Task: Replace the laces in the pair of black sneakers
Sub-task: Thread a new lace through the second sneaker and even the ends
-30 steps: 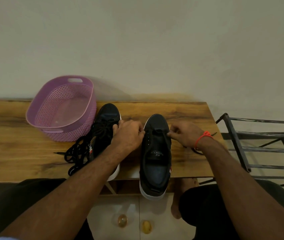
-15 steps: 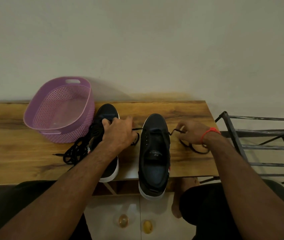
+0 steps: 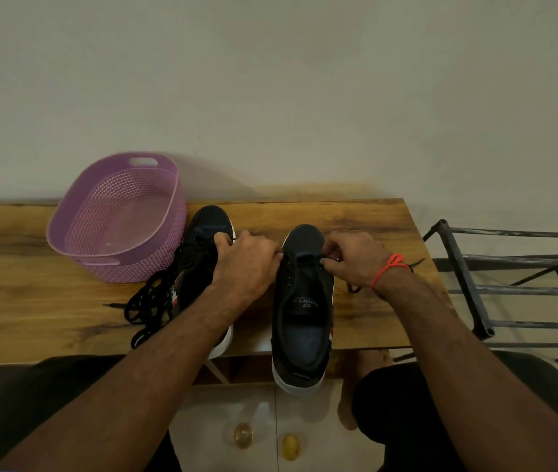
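Right black canvas sneaker (image 3: 301,301) sits mid wooden counter (image 3: 32,301), heel overhanging near edge. Both hands pinching thin black lace (image 3: 325,258) at far eyelets: left hand (image 3: 247,264), right hand (image 3: 356,260). Best to even both ends before crossing upward; keep flat, untwisted.

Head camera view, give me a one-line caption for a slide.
Both hands, left and right, thread a black lace through the right-hand sneaker on a wooden table.
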`<state>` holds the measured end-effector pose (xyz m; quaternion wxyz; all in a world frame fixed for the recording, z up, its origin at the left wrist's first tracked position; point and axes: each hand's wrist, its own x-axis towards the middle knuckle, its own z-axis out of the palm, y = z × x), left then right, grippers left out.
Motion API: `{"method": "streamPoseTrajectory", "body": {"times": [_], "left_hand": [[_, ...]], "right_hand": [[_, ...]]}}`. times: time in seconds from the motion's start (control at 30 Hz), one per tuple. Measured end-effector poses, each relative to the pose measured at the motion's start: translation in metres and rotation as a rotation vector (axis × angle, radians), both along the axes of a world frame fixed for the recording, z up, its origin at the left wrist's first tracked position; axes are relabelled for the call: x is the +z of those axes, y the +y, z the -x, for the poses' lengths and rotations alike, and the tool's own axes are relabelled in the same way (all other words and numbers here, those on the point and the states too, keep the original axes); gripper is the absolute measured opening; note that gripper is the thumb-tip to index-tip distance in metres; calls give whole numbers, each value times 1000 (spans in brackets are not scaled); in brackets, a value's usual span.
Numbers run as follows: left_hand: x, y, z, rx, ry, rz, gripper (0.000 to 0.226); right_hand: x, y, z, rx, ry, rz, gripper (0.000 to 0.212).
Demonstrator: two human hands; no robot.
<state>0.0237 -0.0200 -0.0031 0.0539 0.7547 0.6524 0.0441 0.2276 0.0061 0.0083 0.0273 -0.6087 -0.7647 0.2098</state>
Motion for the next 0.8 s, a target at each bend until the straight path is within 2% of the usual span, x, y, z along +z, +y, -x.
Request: {"method": "streamPoseTrajectory", "body": {"times": [0.23, 0.43, 0.57, 0.67, 0.73, 0.8], "left_hand": [[-1, 1, -4, 37, -5, -4, 26], [-2, 8, 4, 105, -15, 72, 20], [0, 9, 4, 33, -56, 217, 16], [8, 11, 9, 20, -117, 276, 18], [14, 10, 10, 17, -172, 282, 14], [21, 9, 9, 58, -372, 330, 21]], "right_hand": [[1, 4, 3, -56, -3, -12, 13], [2, 4, -11, -74, 14, 47, 9], [-2, 6, -9, -95, -4, 86, 3], [-3, 7, -11, -86, -63, 195, 12], [1, 6, -11, -86, -29, 255, 18], [9, 7, -11, -119, 96, 245, 19]]}}
